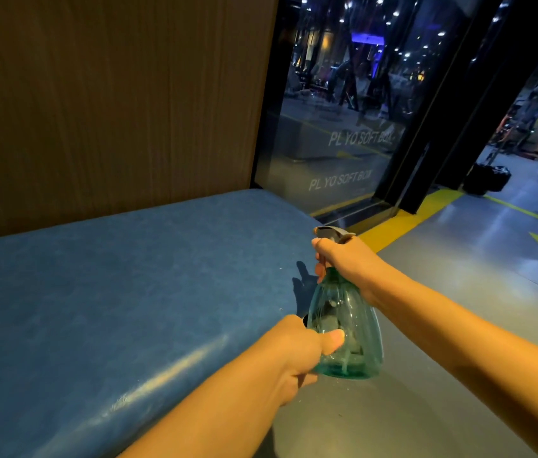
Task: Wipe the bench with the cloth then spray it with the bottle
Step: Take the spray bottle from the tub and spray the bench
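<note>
A clear green spray bottle with a grey trigger head hangs upright just past the right edge of the blue padded bench. My right hand grips its neck, fingers wrapped over the trigger, and the nozzle points left toward the bench. My left hand holds the bottle's lower body, thumb pressed on its side. A few small droplets dot the bench near the bottle. No cloth is in view.
A wooden panel wall rises behind the bench. At the bench's far end stands a dark glass panel with white lettering. Grey floor with yellow lines lies to the right. A black bin stands far right.
</note>
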### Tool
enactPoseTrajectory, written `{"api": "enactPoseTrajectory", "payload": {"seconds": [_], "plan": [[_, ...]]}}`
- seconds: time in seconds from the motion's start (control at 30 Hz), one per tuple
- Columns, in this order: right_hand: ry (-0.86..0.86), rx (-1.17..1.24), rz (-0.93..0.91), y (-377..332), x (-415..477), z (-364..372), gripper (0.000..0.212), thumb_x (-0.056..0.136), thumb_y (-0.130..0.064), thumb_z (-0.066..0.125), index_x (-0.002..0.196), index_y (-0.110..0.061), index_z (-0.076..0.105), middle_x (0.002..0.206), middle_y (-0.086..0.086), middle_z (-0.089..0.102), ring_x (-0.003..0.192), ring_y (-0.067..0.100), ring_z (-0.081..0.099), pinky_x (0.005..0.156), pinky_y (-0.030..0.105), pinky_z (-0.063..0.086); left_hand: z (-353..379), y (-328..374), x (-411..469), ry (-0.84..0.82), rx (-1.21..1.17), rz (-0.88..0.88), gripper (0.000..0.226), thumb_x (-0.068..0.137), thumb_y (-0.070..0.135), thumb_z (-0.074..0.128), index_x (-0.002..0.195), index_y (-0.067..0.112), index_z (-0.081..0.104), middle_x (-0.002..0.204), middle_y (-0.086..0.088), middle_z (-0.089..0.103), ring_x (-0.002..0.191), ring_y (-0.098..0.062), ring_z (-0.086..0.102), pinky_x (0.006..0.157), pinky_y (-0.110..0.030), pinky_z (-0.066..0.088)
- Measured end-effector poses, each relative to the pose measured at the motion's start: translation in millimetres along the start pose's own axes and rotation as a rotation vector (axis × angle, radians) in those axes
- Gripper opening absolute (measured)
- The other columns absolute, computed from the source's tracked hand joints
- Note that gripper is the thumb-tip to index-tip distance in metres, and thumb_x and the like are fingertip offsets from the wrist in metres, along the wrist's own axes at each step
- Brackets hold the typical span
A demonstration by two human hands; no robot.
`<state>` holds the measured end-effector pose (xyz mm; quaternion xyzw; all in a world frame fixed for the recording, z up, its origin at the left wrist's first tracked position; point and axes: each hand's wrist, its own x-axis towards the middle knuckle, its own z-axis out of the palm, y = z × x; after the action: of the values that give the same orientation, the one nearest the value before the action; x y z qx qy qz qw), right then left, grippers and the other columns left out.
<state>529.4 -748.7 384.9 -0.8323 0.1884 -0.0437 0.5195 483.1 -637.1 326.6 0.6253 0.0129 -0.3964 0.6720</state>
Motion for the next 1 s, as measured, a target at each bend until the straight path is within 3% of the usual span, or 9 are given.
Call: {"api": "enactPoseTrajectory", "payload": {"seconds": [0.13, 0.23, 0.33, 0.43, 0.6, 0.67, 0.83, 0.93, 1.0], "plan": [[0.029, 0.151, 0.075, 5.8, -5.5, -2.7, 0.02, 0.089, -0.022, 0.058, 0.075, -0.009, 0.054, 0.074, 0.014, 0.06, 0.076, 0.027, 0.061, 0.088, 0.048, 0.052, -7.4, 1.0, -4.7, 0.007, 0.037, -0.031, 0.035, 0.085, 0.015, 0.065, 0.115, 0.0, 0.057, 0.11, -0.015, 0.068, 0.099, -0.025, 0.066, 0.092, -0.038, 0.052], [0.018, 0.195, 0.121, 7.5, -16.8, -3.3, 0.019, 0.09, -0.023, 0.057, 0.082, -0.006, 0.054, 0.075, 0.017, 0.06, 0.067, 0.026, 0.059, 0.073, 0.039, 0.055, -6.9, -3.6, -5.6, -0.012, 0.044, -0.036, 0.034, 0.085, 0.014, 0.064, 0.115, 0.001, 0.056, 0.108, -0.01, 0.068, 0.092, -0.021, 0.066, 0.085, -0.034, 0.054], [0.012, 0.045, 0.094, 14.2, -31.2, 6.4, 0.026, 0.091, -0.023, 0.053, 0.073, -0.005, 0.058, 0.071, 0.017, 0.064, 0.063, 0.025, 0.06, 0.072, 0.037, 0.054, -5.3, -18.2, -12.3, -0.013, 0.06, -0.084, 0.037, 0.083, 0.016, 0.066, 0.117, 0.005, 0.056, 0.111, -0.007, 0.067, 0.089, -0.017, 0.065, 0.074, -0.028, 0.054], [-0.038, -0.095, 0.043, 20.5, -48.0, 18.0, 0.036, 0.091, -0.024, 0.052, 0.059, -0.009, 0.06, 0.06, 0.011, 0.064, 0.061, 0.021, 0.059, 0.071, 0.032, 0.05, -8.3, -35.9, -19.9, -0.033, 0.068, -0.139, 0.05, 0.063, 0.02, 0.075, 0.109, 0.005, 0.061, 0.111, -0.011, 0.067, 0.096, -0.024, 0.067, 0.082, -0.036, 0.056], [-0.13, -0.069, -0.056, 16.3, -57.0, 32.2, 0.017, 0.091, -0.023, 0.052, 0.103, -0.017, 0.063, 0.077, 0.009, 0.071, 0.069, 0.017, 0.062, 0.074, 0.029, 0.05, -22.8, -42.5, -27.4, -0.056, 0.058, -0.151, 0.052, 0.055, 0.018, 0.075, 0.103, 0.002, 0.065, 0.105, -0.016, 0.07, 0.094, -0.029, 0.068, 0.089, -0.041, 0.053], [-0.133, -0.063, -0.066, 7.8, -57.5, 35.3, 0.023, 0.091, -0.023, 0.052, 0.092, -0.005, 0.066, 0.078, 0.011, 0.07, 0.069, 0.019, 0.062, 0.079, 0.036, 0.053, -29.5, -39.6, -31.8, -0.063, 0.071, -0.127, 0.055, 0.05, 0.022, 0.075, 0.101, 0.005, 0.068, 0.104, -0.014, 0.071, 0.096, -0.028, 0.068, 0.092, -0.041, 0.052], [-0.208, -0.193, -0.16, -10.5, -62.4, 49.3, 0.036, 0.092, -0.027, 0.049, 0.065, -0.007, 0.062, 0.059, 0.007, 0.065, 0.063, 0.019, 0.063, 0.078, 0.032, 0.049, -46.2, -31.7, -47.3, -0.081, 0.114, -0.067, 0.03, 0.069, 0.017, 0.072, 0.098, 0.01, 0.073, 0.097, -0.008, 0.074, 0.095, -0.025, 0.067, 0.09, -0.037, 0.052], [-0.257, -0.143, -0.206, -18.5, -62.2, 62.0, 0.029, 0.09, -0.025, 0.051, 0.096, 0.0, 0.065, 0.066, 0.005, 0.063, 0.066, 0.021, 0.062, 0.082, 0.04, 0.051, -57.5, -32.1, -55.2, -0.059, 0.104, -0.013, 0.015, 0.077, 0.016, 0.071, 0.091, 0.013, 0.073, 0.075, -0.006, 0.069, 0.068, -0.02, 0.056, 0.063, -0.024, 0.046], [-0.263, -0.12, -0.232, -24.0, -62.6, 68.2, 0.031, 0.09, -0.021, 0.051, 0.105, 0.005, 0.06, 0.071, 0.005, 0.062, 0.067, 0.018, 0.061, 0.082, 0.043, 0.052, -62.7, -31.6, -59.7, -0.039, 0.103, -0.001, 0.03, 0.059, 0.028, 0.077, 0.084, 0.012, 0.075, 0.082, -0.015, 0.07, 0.073, -0.025, 0.055, 0.07, -0.028, 0.044]]}}
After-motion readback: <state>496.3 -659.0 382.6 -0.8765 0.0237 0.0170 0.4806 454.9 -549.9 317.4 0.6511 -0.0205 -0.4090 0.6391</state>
